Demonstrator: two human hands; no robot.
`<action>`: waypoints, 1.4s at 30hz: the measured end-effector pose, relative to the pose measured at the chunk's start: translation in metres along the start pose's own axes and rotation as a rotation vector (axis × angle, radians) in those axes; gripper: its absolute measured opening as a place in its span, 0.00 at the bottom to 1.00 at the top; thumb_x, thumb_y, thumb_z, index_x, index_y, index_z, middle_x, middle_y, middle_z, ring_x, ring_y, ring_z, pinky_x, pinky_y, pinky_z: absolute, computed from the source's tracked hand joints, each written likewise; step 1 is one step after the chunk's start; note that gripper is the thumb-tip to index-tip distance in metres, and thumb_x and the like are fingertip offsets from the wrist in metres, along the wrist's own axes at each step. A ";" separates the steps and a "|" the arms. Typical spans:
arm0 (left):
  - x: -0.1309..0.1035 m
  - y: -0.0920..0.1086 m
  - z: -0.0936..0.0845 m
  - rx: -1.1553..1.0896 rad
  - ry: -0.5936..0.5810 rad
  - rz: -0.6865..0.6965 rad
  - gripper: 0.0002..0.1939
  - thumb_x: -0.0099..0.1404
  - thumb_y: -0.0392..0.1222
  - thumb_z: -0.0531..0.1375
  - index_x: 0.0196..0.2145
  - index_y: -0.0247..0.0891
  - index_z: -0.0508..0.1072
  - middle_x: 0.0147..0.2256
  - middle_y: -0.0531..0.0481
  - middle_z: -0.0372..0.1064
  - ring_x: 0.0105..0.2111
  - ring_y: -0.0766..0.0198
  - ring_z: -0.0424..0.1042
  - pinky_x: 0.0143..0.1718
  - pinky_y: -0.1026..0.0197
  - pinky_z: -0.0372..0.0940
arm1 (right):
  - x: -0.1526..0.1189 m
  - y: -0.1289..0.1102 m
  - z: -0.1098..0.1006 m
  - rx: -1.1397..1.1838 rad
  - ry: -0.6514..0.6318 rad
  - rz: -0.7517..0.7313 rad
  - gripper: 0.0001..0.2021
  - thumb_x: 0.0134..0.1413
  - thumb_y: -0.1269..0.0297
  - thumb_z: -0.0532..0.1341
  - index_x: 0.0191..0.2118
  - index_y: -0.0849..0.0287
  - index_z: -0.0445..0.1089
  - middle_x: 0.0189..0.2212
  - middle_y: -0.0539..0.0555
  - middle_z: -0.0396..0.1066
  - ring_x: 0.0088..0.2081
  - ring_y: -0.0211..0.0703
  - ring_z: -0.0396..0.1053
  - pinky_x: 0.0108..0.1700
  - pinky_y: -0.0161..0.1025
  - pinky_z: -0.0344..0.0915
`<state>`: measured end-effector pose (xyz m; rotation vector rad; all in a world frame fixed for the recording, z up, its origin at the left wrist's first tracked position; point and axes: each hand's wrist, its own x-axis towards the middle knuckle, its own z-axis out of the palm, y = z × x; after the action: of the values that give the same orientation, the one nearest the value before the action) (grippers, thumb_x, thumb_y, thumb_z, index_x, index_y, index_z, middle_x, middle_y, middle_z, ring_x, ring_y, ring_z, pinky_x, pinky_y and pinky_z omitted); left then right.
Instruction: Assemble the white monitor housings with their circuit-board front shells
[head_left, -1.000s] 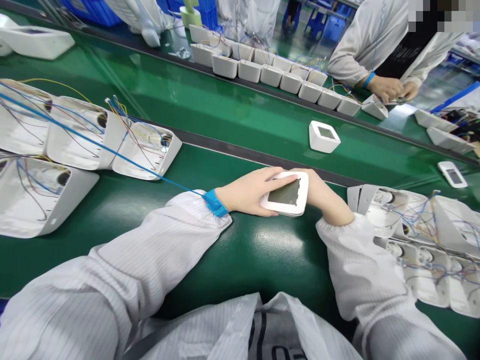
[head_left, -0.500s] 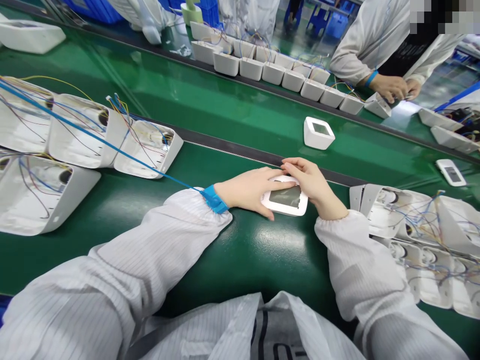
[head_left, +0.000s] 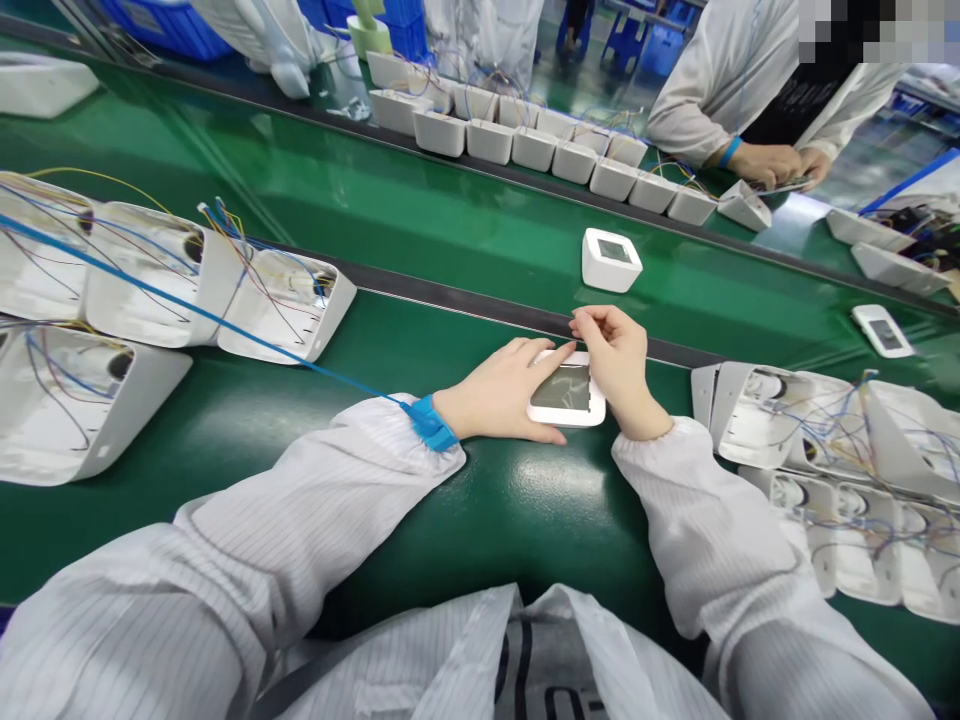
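White panel (head_left: 568, 390): low over the worktop (head_left: 480, 520) | left hand (head_left: 501, 390): spread across it, holding both edges | right hand (head_left: 621, 362): fingertips now curled into a pinch, can't tell on what | meaning: left hand probably steadies it alone

The left grip (head_left: 501, 393) hides the left end of the white display unit (head_left: 568, 395), the right grip (head_left: 621, 365) its upper right corner; whether the right fingertips pinch anything is too small to tell. The picture's edge cuts off a pale housing (head_left: 37, 85) and wired shells (head_left: 34, 262) at left. The co-worker's fingers partly hide a thin piece (head_left: 793, 185).
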<state>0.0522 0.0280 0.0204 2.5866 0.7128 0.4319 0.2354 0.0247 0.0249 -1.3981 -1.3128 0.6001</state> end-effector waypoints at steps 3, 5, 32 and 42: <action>0.000 0.002 0.003 0.015 0.027 -0.044 0.59 0.50 0.72 0.62 0.68 0.36 0.45 0.62 0.33 0.53 0.59 0.40 0.56 0.59 0.43 0.53 | 0.006 0.007 -0.001 0.135 -0.120 0.207 0.15 0.52 0.50 0.64 0.33 0.59 0.75 0.31 0.53 0.77 0.35 0.43 0.74 0.42 0.42 0.71; 0.001 0.004 0.005 0.020 0.030 -0.058 0.59 0.50 0.74 0.60 0.68 0.36 0.45 0.61 0.33 0.55 0.58 0.40 0.57 0.59 0.43 0.53 | 0.010 0.010 -0.001 0.224 -0.225 0.349 0.18 0.51 0.47 0.65 0.32 0.59 0.76 0.30 0.55 0.77 0.34 0.44 0.75 0.41 0.42 0.71; 0.003 -0.025 -0.008 -0.486 0.441 -0.252 0.23 0.69 0.56 0.51 0.44 0.35 0.76 0.39 0.45 0.77 0.37 0.59 0.75 0.37 0.60 0.67 | -0.006 -0.003 -0.003 -0.125 -0.111 -0.100 0.19 0.55 0.46 0.61 0.42 0.57 0.75 0.41 0.54 0.77 0.43 0.47 0.73 0.48 0.44 0.67; -0.002 -0.012 -0.013 -0.182 0.493 -0.132 0.19 0.71 0.51 0.50 0.43 0.38 0.77 0.35 0.49 0.78 0.32 0.62 0.75 0.34 0.62 0.64 | -0.009 -0.015 -0.005 -0.205 -0.126 -0.149 0.17 0.58 0.48 0.59 0.41 0.55 0.75 0.41 0.54 0.77 0.43 0.48 0.73 0.48 0.46 0.67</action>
<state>0.0401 0.0402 0.0251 2.2597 0.9472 1.0591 0.2325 0.0123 0.0373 -1.4289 -1.6010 0.4699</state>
